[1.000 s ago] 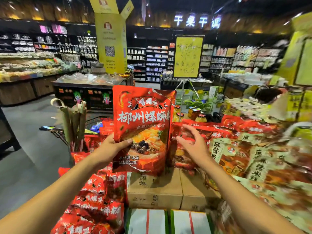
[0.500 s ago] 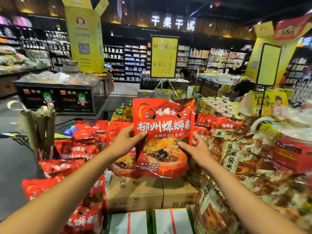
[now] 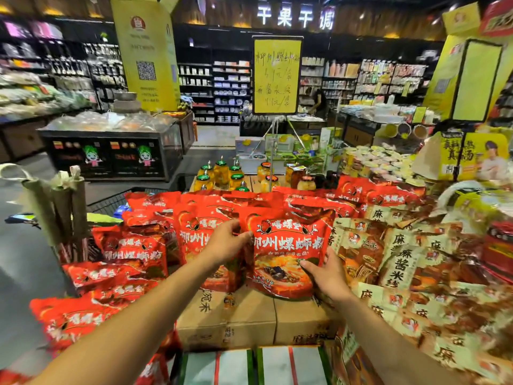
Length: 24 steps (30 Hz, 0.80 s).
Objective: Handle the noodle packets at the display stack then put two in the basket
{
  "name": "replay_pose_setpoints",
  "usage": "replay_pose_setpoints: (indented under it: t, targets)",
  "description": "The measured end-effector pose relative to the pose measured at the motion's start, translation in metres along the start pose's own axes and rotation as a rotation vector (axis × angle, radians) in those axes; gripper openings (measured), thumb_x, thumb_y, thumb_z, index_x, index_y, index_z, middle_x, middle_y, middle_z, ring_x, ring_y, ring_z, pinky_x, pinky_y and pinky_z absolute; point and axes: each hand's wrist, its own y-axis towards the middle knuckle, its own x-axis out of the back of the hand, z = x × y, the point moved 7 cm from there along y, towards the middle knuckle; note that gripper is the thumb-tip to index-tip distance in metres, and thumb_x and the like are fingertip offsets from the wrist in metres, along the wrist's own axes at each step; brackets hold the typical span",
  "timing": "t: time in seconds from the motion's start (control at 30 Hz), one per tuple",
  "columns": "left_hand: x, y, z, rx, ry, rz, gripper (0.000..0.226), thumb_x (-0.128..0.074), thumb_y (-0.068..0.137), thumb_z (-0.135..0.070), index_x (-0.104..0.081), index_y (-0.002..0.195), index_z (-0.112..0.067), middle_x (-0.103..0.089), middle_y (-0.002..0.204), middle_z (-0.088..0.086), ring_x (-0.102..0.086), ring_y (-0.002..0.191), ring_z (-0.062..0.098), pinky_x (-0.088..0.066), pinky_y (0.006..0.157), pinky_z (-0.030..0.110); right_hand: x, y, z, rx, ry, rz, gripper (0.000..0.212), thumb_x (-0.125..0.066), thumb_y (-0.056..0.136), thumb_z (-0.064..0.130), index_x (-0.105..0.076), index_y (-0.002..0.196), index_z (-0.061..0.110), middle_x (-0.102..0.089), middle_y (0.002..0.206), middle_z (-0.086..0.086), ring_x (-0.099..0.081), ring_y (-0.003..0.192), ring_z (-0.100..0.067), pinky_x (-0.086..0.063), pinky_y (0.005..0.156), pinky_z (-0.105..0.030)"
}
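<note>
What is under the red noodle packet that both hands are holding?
The red noodle packet, gripped by the left hand and right hand, has its lower edge over brown cardboard boxes. The packet covers the box tops directly beneath it, so contact cannot be told.

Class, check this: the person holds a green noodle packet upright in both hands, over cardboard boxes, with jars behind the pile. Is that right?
Not quite: the packet is red, not green, as the head view shows. The rest holds: the left hand grips its upper left edge, the right hand its lower right, over the cardboard boxes, with jars behind the pile.
</note>
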Motion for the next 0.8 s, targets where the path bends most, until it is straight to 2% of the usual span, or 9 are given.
replay_pose_setpoints:
  t: [0.07, 0.1, 0.2, 0.3, 0.4, 0.5, 0.63, 0.8]
  targets:
    - [-0.007, 0.003, 0.000, 0.025, -0.008, 0.008, 0.013, -0.068, 0.098, -0.014, -0.068, 0.093, -0.026, -0.071, 0.093, -0.012, -0.064, 0.087, 0.007, -0.052, 0.088, 0.034, -0.002, 0.015, -0.013, -0.019, 0.000, -0.027, 0.042, -0.087, 0.081, 0.026, -0.056, 0.101, 0.047, -0.074, 0.112, 0.011, -0.071, 0.105, -0.017, -0.058, 0.095, -0.053]
    - [-0.010, 0.006, 0.002, 0.042, -0.019, 0.012, 0.012, -0.068, 0.098, -0.014, -0.068, 0.102, -0.025, -0.071, 0.101, -0.011, -0.065, 0.094, 0.009, -0.052, 0.094, 0.035, -0.002, 0.020, -0.014, -0.026, 0.001, -0.041, 0.042, -0.086, 0.081, 0.027, -0.056, 0.100, 0.049, -0.074, 0.112, 0.010, -0.071, 0.104, -0.017, -0.059, 0.094, -0.054]
    - [-0.016, 0.009, 0.002, 0.080, 0.010, 0.011, 0.042, -0.070, 0.097, -0.016, -0.058, 0.138, -0.017, -0.062, 0.120, -0.010, -0.060, 0.116, 0.013, -0.043, 0.101, 0.027, -0.006, 0.028, -0.015, -0.019, -0.004, -0.056, 0.041, -0.084, 0.085, 0.021, -0.054, 0.102, 0.044, -0.073, 0.111, 0.009, -0.071, 0.105, -0.019, -0.058, 0.095, -0.054]
    - [-0.025, 0.009, 0.005, 0.103, 0.016, 0.043, 0.058, -0.068, 0.098, -0.016, -0.045, 0.151, -0.019, -0.057, 0.128, -0.010, -0.055, 0.126, 0.013, -0.042, 0.110, 0.030, -0.007, 0.031, -0.019, -0.058, 0.021, -0.087, 0.044, -0.082, 0.087, 0.017, -0.054, 0.118, 0.030, -0.068, 0.106, 0.012, -0.068, 0.112, -0.024, -0.054, 0.101, -0.054]
    - [-0.033, 0.006, 0.005, 0.128, -0.024, 0.087, 0.052, -0.063, 0.102, -0.013, -0.046, 0.150, -0.020, -0.057, 0.117, -0.016, -0.055, 0.116, 0.011, -0.043, 0.107, 0.031, -0.006, 0.036, -0.025, -0.099, 0.027, -0.106, 0.056, -0.079, 0.090, 0.016, -0.049, 0.137, 0.021, -0.065, 0.108, 0.010, -0.065, 0.118, -0.028, -0.053, 0.104, -0.056]
    - [-0.037, 0.005, 0.006, 0.150, -0.042, 0.109, 0.049, -0.062, 0.103, -0.017, -0.047, 0.149, -0.025, -0.059, 0.120, -0.016, -0.056, 0.117, 0.013, -0.045, 0.108, 0.037, -0.005, 0.040, -0.029, -0.119, 0.014, -0.115, 0.059, -0.080, 0.090, 0.019, -0.048, 0.140, 0.022, -0.065, 0.108, 0.010, -0.065, 0.116, -0.028, -0.053, 0.102, -0.056]
    - [-0.040, 0.002, 0.004, 0.159, -0.054, 0.131, 0.049, -0.059, 0.104, -0.014, -0.045, 0.150, -0.022, -0.057, 0.130, -0.011, -0.052, 0.121, 0.012, -0.043, 0.105, 0.034, -0.005, 0.043, -0.031, -0.129, -0.001, -0.099, 0.060, -0.081, 0.088, 0.024, -0.049, 0.139, 0.022, -0.068, 0.116, 0.005, -0.067, 0.115, -0.027, -0.055, 0.101, -0.055]
    - [-0.036, -0.007, 0.003, 0.188, -0.057, 0.166, 0.054, -0.059, 0.104, -0.016, -0.040, 0.155, -0.021, -0.054, 0.140, -0.007, -0.051, 0.128, 0.017, -0.045, 0.109, 0.042, -0.006, 0.036, -0.020, -0.126, -0.010, -0.037, 0.060, -0.083, 0.087, 0.026, -0.048, 0.136, 0.021, -0.068, 0.121, 0.002, -0.067, 0.112, -0.025, -0.056, 0.100, -0.054]
